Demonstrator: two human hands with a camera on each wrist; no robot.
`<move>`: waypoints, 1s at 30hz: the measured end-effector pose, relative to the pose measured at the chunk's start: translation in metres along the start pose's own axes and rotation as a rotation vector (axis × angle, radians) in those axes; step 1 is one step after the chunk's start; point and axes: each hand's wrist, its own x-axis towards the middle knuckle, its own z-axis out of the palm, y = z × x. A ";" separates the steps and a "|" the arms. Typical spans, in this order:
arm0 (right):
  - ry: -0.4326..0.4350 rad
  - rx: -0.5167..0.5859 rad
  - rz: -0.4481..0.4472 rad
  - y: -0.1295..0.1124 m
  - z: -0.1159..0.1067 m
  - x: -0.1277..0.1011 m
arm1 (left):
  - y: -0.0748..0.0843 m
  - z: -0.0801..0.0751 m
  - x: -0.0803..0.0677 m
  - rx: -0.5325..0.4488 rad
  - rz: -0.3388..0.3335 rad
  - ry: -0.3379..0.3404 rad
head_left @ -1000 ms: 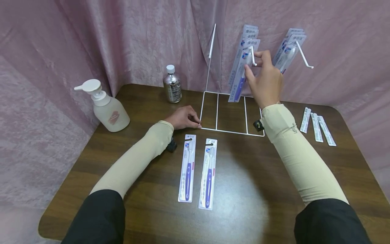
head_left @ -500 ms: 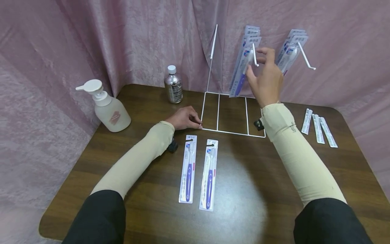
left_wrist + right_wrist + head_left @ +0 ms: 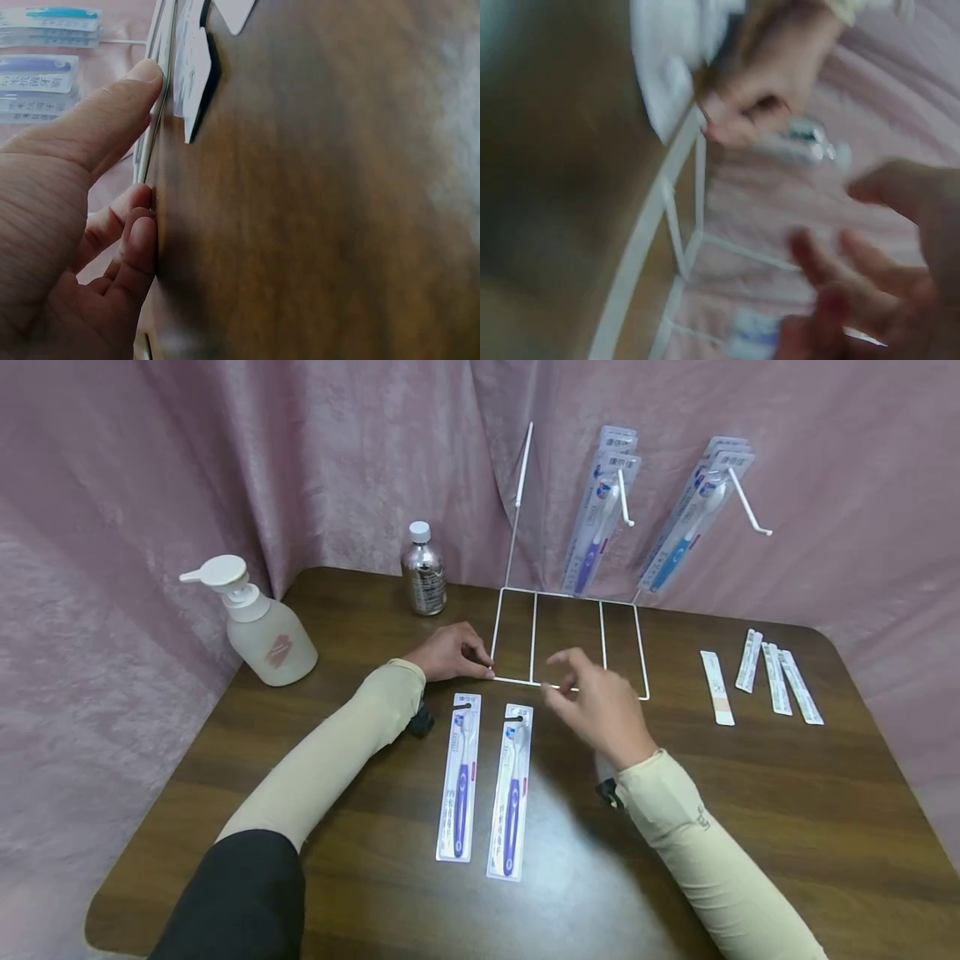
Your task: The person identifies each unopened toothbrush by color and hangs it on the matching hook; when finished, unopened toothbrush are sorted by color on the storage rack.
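1. Purple-handled toothbrush packs and lie flat nearest, seemingly not yet hung.
2. Right hand, loosely spread and empty, hovers just beyond them, bare tabletop to its right.
3. Left hand pinches the wire rack at its front corner.
4. Farther back, several packs hang; the hook tips keep room.

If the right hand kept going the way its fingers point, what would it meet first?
Probably the left hand, which pinches the corner of the white wire rack. The right hand points left over the rack's front bar; its height is unclear.
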 end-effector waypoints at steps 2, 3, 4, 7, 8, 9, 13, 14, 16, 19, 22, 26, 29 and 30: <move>-0.116 0.000 0.023 -0.002 0.013 -0.012 | -0.001 -0.001 -0.001 0.004 -0.001 -0.001; -0.160 0.000 0.036 -0.002 0.019 -0.017 | -0.001 -0.002 -0.001 0.002 0.000 -0.002; -0.194 0.005 0.047 -0.003 0.023 -0.021 | -0.001 -0.002 -0.001 -0.001 -0.001 -0.003; -0.250 0.013 0.074 -0.001 0.033 -0.029 | 0.000 -0.002 -0.001 -0.010 -0.001 -0.004; -0.259 0.014 0.079 0.000 0.036 -0.031 | 0.000 -0.002 -0.001 -0.011 -0.002 -0.003; -0.266 0.014 0.083 0.001 0.037 -0.033 | 0.000 -0.002 -0.001 -0.014 -0.004 -0.004; -0.280 0.008 0.082 0.001 0.042 -0.038 | 0.001 0.000 0.000 -0.027 -0.017 -0.010; -0.278 0.003 0.082 0.001 0.042 -0.039 | 0.001 0.001 0.000 -0.032 -0.023 -0.013; -0.272 -0.006 0.085 0.001 0.043 -0.041 | 0.001 0.001 0.000 -0.034 -0.026 -0.014; -0.259 -0.016 0.085 0.000 0.044 -0.043 | 0.003 0.001 -0.001 -0.032 -0.023 -0.013; -0.257 -0.014 0.083 -0.002 0.046 -0.043 | 0.004 0.000 -0.002 -0.021 -0.017 -0.006; -0.258 -0.008 0.082 -0.004 0.048 -0.042 | 0.006 -0.001 -0.002 -0.018 -0.011 -0.005; -0.248 0.002 0.076 -0.005 0.049 -0.040 | 0.005 -0.002 -0.002 -0.015 -0.006 -0.003; -0.245 0.005 0.075 -0.005 0.050 -0.040 | 0.004 -0.002 -0.002 -0.013 -0.006 -0.001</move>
